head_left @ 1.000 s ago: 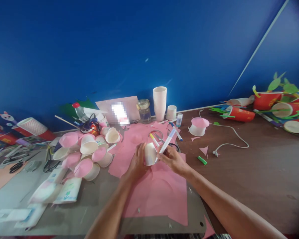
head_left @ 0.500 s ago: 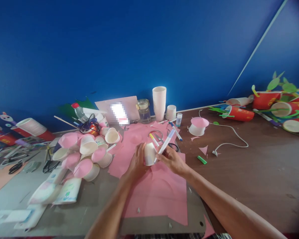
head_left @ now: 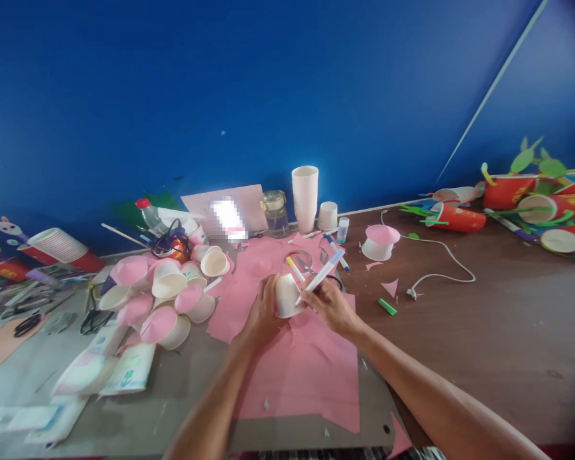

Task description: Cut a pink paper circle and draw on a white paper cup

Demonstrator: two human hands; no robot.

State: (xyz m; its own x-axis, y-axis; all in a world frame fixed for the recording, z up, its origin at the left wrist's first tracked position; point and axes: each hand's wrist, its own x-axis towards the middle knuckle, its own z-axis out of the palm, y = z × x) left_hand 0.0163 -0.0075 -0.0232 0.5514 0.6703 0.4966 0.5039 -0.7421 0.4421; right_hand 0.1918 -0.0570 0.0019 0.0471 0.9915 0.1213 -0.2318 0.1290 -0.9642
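Observation:
A white paper cup (head_left: pixel 286 297) is gripped on its left side by my left hand (head_left: pixel 264 310), above pink paper sheets (head_left: pixel 301 377). My right hand (head_left: pixel 333 308) is closed round a white marker with a pale purple end (head_left: pixel 326 267); its lower tip meets the cup's right side. Faint markings show on the cup, too blurred to read. Just behind the cup lie a yellow-ended marker (head_left: pixel 294 268) and scissors, partly hidden by my right hand.
Cups with pink paper tops (head_left: pixel 172 329) crowd the left. Behind stand a tall cup stack (head_left: pixel 305 198), a glass jar (head_left: pixel 275 214) and a lit phone (head_left: pixel 229 217). Rightward are a pink-topped cup (head_left: pixel 378 249), a white cable (head_left: pixel 453 276), a green cap (head_left: pixel 387 306) and red cups (head_left: pixel 464 219).
The marker in my right hand leans further to the right, and its lower tip has shifted slightly up and left along the cup. My left hand still holds the cup.

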